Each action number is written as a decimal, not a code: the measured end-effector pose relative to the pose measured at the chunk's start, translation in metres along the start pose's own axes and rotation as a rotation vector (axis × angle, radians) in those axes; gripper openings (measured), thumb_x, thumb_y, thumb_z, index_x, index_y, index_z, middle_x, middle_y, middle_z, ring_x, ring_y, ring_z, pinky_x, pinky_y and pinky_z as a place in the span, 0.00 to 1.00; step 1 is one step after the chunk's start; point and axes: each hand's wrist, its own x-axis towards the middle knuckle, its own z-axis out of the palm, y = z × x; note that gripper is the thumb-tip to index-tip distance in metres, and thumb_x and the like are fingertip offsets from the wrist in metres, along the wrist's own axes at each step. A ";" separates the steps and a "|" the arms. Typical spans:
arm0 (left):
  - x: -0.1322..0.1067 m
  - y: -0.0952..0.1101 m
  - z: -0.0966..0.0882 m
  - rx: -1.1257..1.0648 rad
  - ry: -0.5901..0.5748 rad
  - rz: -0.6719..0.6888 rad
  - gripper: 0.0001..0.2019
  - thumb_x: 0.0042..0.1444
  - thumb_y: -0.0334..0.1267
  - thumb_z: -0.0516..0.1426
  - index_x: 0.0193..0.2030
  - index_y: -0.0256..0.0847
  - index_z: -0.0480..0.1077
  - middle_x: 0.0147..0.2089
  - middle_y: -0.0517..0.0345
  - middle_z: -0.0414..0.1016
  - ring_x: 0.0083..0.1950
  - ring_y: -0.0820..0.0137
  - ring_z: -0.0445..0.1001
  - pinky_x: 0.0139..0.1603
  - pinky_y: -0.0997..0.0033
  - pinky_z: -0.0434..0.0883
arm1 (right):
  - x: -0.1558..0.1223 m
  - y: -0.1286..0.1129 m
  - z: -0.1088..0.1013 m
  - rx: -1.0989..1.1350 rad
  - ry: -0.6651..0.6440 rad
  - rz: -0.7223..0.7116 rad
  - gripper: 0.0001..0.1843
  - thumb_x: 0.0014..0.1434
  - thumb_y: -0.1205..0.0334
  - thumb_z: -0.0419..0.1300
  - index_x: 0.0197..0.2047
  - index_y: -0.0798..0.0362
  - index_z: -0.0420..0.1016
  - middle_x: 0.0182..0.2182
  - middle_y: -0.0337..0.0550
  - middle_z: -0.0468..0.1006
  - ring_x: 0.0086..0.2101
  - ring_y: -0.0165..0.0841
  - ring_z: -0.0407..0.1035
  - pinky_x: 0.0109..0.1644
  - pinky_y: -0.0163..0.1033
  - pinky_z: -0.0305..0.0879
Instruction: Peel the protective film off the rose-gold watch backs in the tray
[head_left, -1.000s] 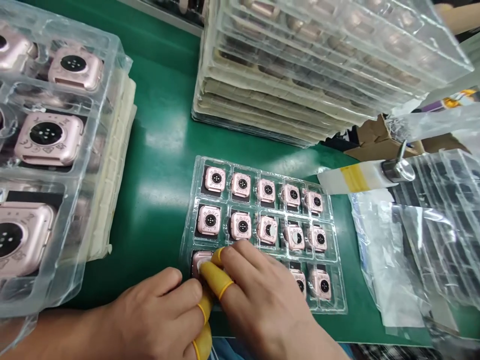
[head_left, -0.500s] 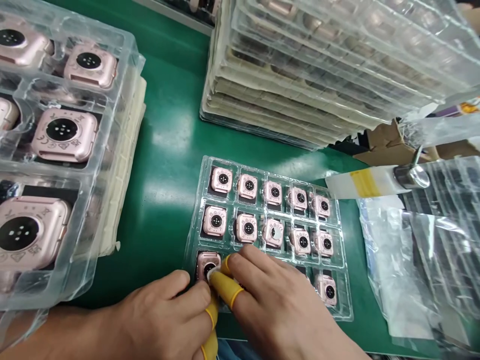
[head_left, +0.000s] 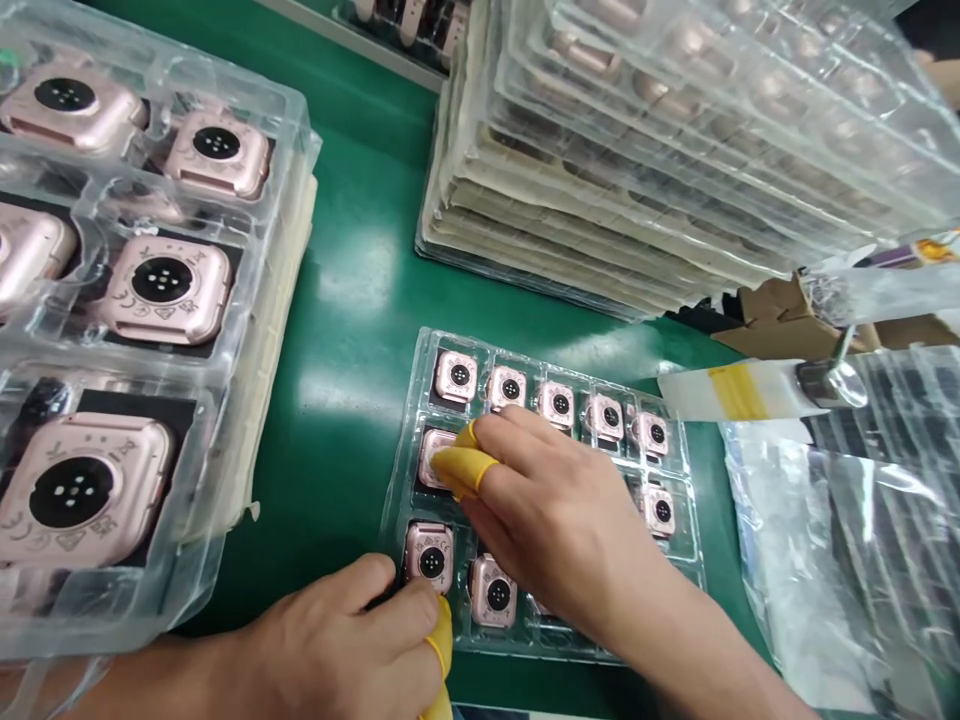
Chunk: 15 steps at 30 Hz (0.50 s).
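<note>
A clear plastic tray (head_left: 694, 560) holds rows of rose-gold smartwatch cases, their black sensor backs facing up. My right hand (head_left: 555, 510) wears yellow finger cots. Its fingertips are pressed together over a watch case (head_left: 429, 462) at the left of the middle row; whatever they pinch is hidden. At the tray's near left corner, my left hand (head_left: 345, 630) is curled beside another watch case (head_left: 430, 558), fingertips against its lower edge. A yellow cot shows on this hand too, and what its fingers grip cannot be made out. In the near row a further watch case (head_left: 493, 592) shows.
On the left stands a stack of trays (head_left: 262, 330) with larger-looking watch cases on top. A tall tray stack (head_left: 525, 215) rises at the back. To the right are a white bottle (head_left: 694, 392) with a metal top, clear plastic bags (head_left: 795, 560) and a cardboard box (head_left: 772, 315).
My right hand has moved up from the near left watch case to the one in the middle row. A small white bit seen at its fingertips is now out of sight. My left hand stays low.
</note>
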 end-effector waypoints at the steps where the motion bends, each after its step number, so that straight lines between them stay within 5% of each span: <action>1: 0.000 0.000 0.001 -0.003 0.003 -0.007 0.21 0.72 0.25 0.46 0.31 0.39 0.75 0.36 0.59 0.83 0.46 0.67 0.78 0.42 0.62 0.70 | 0.000 0.001 0.000 -0.018 0.004 -0.005 0.14 0.67 0.73 0.55 0.30 0.54 0.76 0.28 0.44 0.71 0.30 0.36 0.60 0.31 0.41 0.55; 9: 0.005 -0.004 -0.005 -0.008 -0.008 0.009 0.23 0.70 0.23 0.45 0.25 0.41 0.70 0.28 0.60 0.76 0.45 0.66 0.77 0.40 0.63 0.69 | -0.002 0.000 -0.003 0.009 -0.007 -0.017 0.13 0.64 0.75 0.57 0.30 0.54 0.75 0.29 0.45 0.72 0.30 0.37 0.60 0.30 0.41 0.54; 15: 0.001 0.000 -0.005 -0.027 -0.020 -0.008 0.21 0.70 0.24 0.47 0.29 0.40 0.74 0.36 0.59 0.83 0.48 0.65 0.78 0.43 0.61 0.69 | -0.038 0.021 -0.016 0.110 0.051 0.097 0.07 0.67 0.73 0.57 0.41 0.56 0.76 0.31 0.45 0.73 0.33 0.36 0.65 0.34 0.40 0.61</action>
